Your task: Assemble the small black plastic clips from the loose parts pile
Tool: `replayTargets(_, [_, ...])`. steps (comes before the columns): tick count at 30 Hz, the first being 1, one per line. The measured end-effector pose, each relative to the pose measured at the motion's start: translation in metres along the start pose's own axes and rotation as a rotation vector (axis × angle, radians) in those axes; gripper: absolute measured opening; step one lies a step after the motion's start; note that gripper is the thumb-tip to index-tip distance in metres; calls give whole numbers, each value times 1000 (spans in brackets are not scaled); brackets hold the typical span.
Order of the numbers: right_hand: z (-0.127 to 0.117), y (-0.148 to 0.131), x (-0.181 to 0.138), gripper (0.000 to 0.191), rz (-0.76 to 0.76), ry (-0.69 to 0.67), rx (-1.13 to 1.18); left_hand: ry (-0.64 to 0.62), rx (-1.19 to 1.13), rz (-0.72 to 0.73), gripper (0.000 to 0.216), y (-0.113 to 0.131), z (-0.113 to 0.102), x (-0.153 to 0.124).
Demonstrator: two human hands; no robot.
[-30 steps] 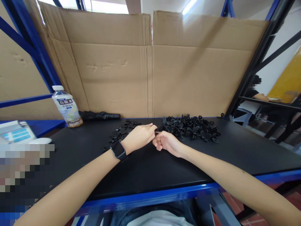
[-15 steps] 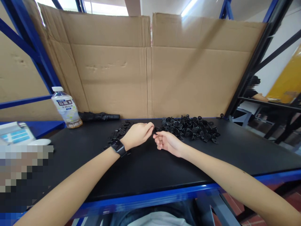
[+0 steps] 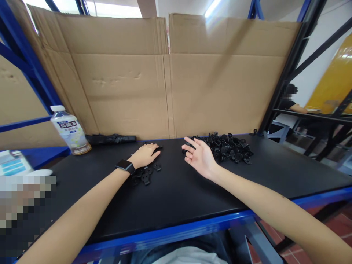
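Note:
My left hand (image 3: 144,156), with a dark watch (image 3: 125,166) on the wrist, is over a loose group of small black plastic parts (image 3: 145,178) on the black table top. Its fingers are stretched forward and the thumb stands apart. A dark part shows by the fingertips; whether they touch it I cannot tell. Palm turned inward and fingers spread, my right hand (image 3: 202,158) holds nothing. It is at the left side of a heap of black round plastic parts (image 3: 228,148), hiding some of them.
A drink bottle (image 3: 70,130) stands at the back left, beside a folded black umbrella (image 3: 110,139). Cardboard panels (image 3: 123,80) close off the back. A white and blue object (image 3: 13,163) is at the far left. Beyond the rack on the right, a person (image 3: 293,104) sits.
My hands have come apart from where they met over the middle. The left moved left onto the loose parts; the right opened and moved slightly right. The view turned slightly right.

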State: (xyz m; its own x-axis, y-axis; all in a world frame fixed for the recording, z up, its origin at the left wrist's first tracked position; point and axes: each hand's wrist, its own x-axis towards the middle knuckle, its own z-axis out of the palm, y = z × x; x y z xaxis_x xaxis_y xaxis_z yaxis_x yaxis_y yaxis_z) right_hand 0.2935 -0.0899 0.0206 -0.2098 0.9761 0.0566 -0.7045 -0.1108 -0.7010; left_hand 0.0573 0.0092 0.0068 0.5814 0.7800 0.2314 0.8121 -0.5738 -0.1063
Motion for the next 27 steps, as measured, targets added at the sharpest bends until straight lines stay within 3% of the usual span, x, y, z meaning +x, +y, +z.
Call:
replayTargets(10, [-6, 16, 2, 28, 168, -87, -225, 156, -27, 220, 10, 21, -14, -2])
replayTargets(14, [-8, 18, 2, 25, 191, -100, -294, 162, -159, 149, 25, 27, -17, -4])
replayTargets(18, [-9, 19, 2, 22, 228, -126, -367, 129, -231, 168, 16, 33, -18, -6])
replayTargets(23, [-6, 18, 0, 24, 221, -183, -480, 332, -402, 151, 21, 54, -29, -9])
replayTargets(27, [-3, 21, -1, 23, 225, -192, -501, 367, -532, 135, 23, 84, -40, -14])
